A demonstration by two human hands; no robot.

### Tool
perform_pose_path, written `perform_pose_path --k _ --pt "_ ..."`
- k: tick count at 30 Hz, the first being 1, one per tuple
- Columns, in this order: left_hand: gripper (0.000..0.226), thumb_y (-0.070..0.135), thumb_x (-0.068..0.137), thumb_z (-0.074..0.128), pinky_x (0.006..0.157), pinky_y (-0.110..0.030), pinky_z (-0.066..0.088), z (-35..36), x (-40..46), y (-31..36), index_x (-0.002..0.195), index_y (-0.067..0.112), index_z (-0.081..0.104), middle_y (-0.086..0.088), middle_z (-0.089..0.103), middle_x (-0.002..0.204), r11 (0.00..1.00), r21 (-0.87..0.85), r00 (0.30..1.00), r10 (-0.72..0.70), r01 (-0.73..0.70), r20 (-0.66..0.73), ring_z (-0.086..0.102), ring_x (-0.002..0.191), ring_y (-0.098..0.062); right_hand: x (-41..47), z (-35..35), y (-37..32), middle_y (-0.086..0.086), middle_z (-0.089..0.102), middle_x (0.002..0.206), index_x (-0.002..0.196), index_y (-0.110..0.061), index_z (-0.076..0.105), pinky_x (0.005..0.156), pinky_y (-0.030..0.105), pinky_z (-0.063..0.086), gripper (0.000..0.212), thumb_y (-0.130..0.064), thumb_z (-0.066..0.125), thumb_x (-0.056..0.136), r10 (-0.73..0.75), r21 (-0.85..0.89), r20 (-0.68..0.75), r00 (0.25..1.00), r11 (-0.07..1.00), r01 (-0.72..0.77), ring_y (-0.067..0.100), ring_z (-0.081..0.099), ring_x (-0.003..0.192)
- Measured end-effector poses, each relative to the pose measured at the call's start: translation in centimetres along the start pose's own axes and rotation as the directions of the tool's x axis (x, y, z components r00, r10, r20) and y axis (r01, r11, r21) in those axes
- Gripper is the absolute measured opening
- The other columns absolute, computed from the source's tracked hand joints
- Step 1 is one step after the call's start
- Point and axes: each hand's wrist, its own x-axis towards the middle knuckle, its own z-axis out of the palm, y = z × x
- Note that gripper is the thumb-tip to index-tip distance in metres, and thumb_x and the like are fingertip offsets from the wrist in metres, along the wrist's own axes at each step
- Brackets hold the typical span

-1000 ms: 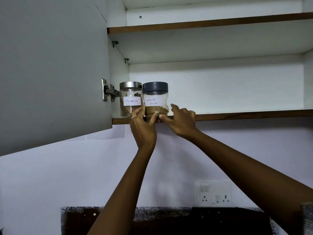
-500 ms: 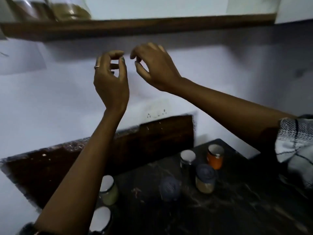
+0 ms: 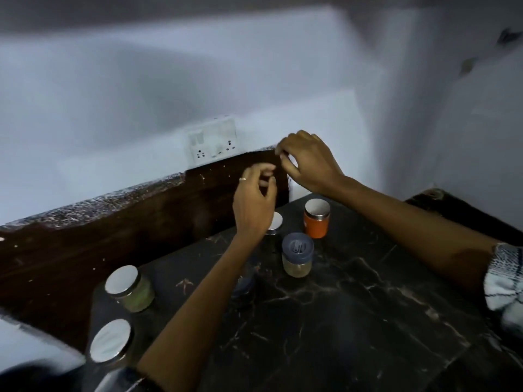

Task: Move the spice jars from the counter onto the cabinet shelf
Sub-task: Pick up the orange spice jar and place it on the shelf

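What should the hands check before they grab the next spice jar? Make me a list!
1. Left hand empty: ok.
2. Right hand empty: ok.
3. Jars left on the counter: ok, including the orange jar and the blue-lidded jar.
4. Lids on both: ok.
5. Jars upright: ok.
6. Room on the shelf: cannot tell, it is out of view.

No legible txt anywhere.

Ring point(image 3: 242, 179), white checked sleeve point(image 3: 505, 281)
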Motion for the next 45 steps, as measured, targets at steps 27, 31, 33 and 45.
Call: perform_pose_path --k 27,31,33,45 --pt "0.092 -0.012 0.071 0.07 0.068 -0.017 0.048 26.8 -4.4 -11.4 0.144 0.014 0.02 -0.009 0.043 0.14 0.418 0.015 0.366 -0.812 0.909 0.455 0.05 0.112 -0.017 -6.7 17.0 21.3 0.007 0.004 0.157 0.148 -0.035 0.015 0.105 0.059 0.033 0.102 -0.021 0.079 0.07 0.121 -0.054 0.913 0.39 0.982 -0.18 0.044 0.019 0.138" --pt "0.095 -0.005 0.071 0.074 0.099 -0.039 0.047 27.7 -4.7 -12.0 0.145 0.016 0.018 -0.008 0.042 0.14 0.384 0.009 0.345 -0.841 0.923 0.416 0.047 0.124 -0.022 -6.9 17.8 21.6 0.009 0.021 0.148 0.142 -0.032 0.029 0.097 0.05 0.042 0.086 -0.016 0.076 0.072 0.107 0.001 0.884 0.455 0.973 -0.231 0.042 0.031 0.13" --pt "0.096 -0.002 0.07 0.076 0.106 -0.045 0.041 27.8 -4.9 -12.0 0.145 0.017 0.018 -0.007 0.041 0.141 0.386 -0.017 0.357 -0.835 0.922 0.418 0.044 0.129 -0.025 -6.7 17.7 21.6 0.01 0.028 0.142 0.138 -0.031 0.034 0.092 0.047 0.046 0.082 -0.017 0.077 0.069 0.1 0.002 0.879 0.465 0.977 -0.214 0.04 0.036 0.125" --pt "0.095 0.018 0.071 0.081 0.097 -0.027 0.041 24.5 -3.6 -8.5 0.143 0.017 0.02 0.002 0.045 0.136 0.601 -0.04 0.566 -0.726 0.798 0.391 0.048 0.118 -0.013 -0.7 11.0 19.3 0.002 0.041 0.109 0.123 -0.03 0.047 0.068 0.034 0.037 0.074 -0.042 0.081 0.059 0.147 -0.072 0.879 0.454 0.982 -0.177 0.026 0.052 0.096"
